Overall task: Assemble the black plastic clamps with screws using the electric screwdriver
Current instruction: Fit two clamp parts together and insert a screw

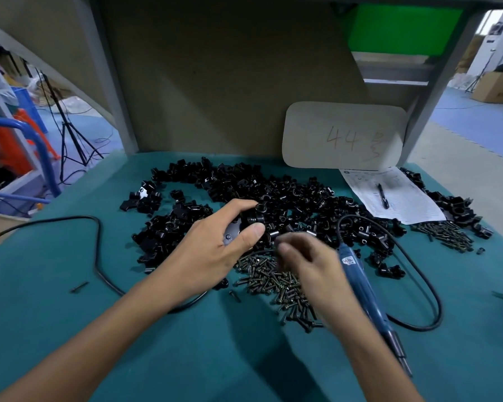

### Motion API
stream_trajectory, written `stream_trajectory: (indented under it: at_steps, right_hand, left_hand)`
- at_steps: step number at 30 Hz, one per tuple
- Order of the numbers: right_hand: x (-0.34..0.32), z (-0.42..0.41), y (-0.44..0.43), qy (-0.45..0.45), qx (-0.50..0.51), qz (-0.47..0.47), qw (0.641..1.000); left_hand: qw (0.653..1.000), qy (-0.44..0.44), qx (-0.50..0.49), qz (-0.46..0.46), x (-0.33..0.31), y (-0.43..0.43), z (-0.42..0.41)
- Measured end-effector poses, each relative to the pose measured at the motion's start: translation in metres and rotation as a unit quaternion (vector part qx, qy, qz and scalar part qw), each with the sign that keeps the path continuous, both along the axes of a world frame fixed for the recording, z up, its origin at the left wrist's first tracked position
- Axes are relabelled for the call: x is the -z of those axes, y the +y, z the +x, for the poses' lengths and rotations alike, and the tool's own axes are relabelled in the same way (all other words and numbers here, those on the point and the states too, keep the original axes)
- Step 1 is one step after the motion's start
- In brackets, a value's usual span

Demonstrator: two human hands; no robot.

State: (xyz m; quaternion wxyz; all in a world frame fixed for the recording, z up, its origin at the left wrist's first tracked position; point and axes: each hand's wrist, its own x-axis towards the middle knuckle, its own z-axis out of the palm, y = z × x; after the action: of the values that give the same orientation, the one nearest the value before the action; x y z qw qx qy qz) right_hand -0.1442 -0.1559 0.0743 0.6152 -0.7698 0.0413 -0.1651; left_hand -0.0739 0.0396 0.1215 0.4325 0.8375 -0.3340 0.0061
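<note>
Black clamp [257,217], gripped by curled fingers of the left hand [215,253]. The right hand [311,265] is blurred above the screws [270,281]; its finger state is unclear.

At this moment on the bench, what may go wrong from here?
1. The right hand is blurred above the screw pile; a screw it picks may slip and fall among the loose clamps.
2. The electric screwdriver lies beside the right forearm, its cable looped on the table; the arm may knock or snag it.
</note>
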Motion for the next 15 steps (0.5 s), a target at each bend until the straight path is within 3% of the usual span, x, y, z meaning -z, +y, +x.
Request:
stream_trajectory:
  at_steps: [2, 4, 15]
  right_hand:
    - [-0.023, -0.010, -0.002, -0.042, -0.047, 0.151, 0.987]
    - [-0.039, -0.017, 0.001, -0.064, -0.101, 0.233, 0.965]
    - [-0.056, -0.016, 0.000, -0.018, -0.163, 0.263, 0.951]
  left_hand:
    - [1.000, 0.001, 0.002, -0.003, 0.000, -0.001, 0.000]
    - [1.000, 0.001, 0.004, -0.005, 0.000, -0.003, -0.001]
    - [0.999, 0.024, 0.022, -0.003, -0.006, -0.004, -0.008]
